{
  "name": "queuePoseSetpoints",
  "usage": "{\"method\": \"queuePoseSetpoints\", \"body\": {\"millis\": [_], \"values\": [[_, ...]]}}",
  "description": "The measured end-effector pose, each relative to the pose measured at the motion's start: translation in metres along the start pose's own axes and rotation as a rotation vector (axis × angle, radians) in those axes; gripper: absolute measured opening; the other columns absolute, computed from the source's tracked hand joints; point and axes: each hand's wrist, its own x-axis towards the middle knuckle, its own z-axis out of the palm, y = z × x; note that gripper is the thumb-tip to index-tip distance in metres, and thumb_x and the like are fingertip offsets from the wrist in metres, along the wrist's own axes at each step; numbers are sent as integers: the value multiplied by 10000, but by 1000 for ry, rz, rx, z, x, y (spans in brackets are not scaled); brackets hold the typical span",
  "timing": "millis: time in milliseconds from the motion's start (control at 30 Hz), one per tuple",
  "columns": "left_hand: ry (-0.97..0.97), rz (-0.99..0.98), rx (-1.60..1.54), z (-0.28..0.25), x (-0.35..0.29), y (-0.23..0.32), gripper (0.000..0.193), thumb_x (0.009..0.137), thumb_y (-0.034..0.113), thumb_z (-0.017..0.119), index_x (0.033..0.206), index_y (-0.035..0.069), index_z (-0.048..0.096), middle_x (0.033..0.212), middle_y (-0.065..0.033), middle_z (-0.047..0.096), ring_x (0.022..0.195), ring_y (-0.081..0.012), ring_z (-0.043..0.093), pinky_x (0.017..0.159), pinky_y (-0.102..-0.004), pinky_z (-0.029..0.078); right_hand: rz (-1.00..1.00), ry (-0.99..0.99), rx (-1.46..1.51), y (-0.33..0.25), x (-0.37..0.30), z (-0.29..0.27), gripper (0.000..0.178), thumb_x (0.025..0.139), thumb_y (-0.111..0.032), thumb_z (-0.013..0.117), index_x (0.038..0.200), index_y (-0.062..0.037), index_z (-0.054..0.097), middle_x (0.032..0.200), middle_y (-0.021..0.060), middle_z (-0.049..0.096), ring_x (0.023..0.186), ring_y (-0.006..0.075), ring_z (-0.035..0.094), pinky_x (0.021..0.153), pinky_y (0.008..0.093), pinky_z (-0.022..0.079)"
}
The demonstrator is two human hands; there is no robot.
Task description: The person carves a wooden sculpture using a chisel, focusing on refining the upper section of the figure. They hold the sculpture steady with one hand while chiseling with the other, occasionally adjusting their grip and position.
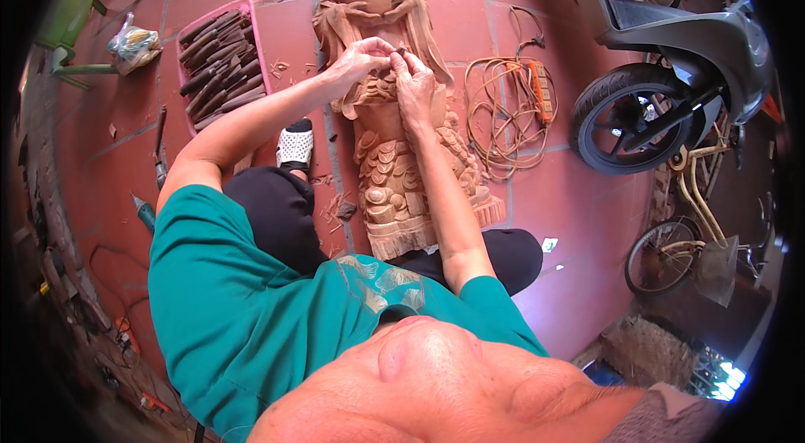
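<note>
A carved wooden statue point(381, 120) of a bearded figure lies on its back in front of me, its head at the far end and its base near my lap. Over its middle, my two hands meet close together. My left hand point(365, 59) is closed with fingers pinched; what it holds, if anything, is hidden. My right hand point(414, 87) pinches a small dark piece point(403, 51) between thumb and fingers, too small to name. The fingertips of both hands nearly touch above the carving.
Left of the statue, a pink tray point(181, 53) holds many wooden-handled tools. A knotted plastic bag point(134, 46) and a green chair point(70, 11) stand beyond it. To the right lie a coiled cable point(496, 129) with an orange power strip point(540, 93), a motorbike point(662, 95) and a bicycle point(671, 254). Wood chips point(279, 68) litter the tiles.
</note>
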Motion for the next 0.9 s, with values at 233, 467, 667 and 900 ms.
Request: {"method": "queuePoseSetpoints", "body": {"millis": [233, 467, 667, 900], "values": [[-11, 130, 442, -41, 8, 16, 206, 878, 76, 669, 1083, 70, 691, 1008, -38, 706, 954, -140, 634, 889, -316, 519, 73, 59, 147, 8, 25, 9, 222, 1021, -177, 537, 1055, -1, 668, 709, 8, 625, 580, 71, 556, 532, 240, 466], [491, 371, 1122, -147, 66, -4, 522, 876, 352, 629, 1313, 78, 550, 1308, -207, 564, 1212, -366, 531, 1053, -470, 416, -405, 54, -510, 47, 88, 6, 155, 981, -142, 581, 1050, -50, 686, 763, 53, 609, 641, 160, 592, 603, 299, 489], [314, 174, 1089, -122, 55, -16, 870, 811, 591, 667, 1423, 17, 436, 1390, -257, 498, 1306, -421, 447, 1100, -488, 364, -457, -44, -449, 37, 126, 42, 137, 820, -53, 706, 952, -32, 674, 875, 139, 645, 823, 279, 651, 747, 382, 520], [297, 107, 1100, -129, 57, -9, 905, 764, 595, 700, 1428, 39, 437, 1405, -241, 493, 1301, -418, 450, 1097, -488, 365, -722, -125, -774, 37, 141, 66, 72, 840, -88, 666, 894, -57, 628, 899, 139, 616, 879, 347, 630, 752, 428, 523]]}}
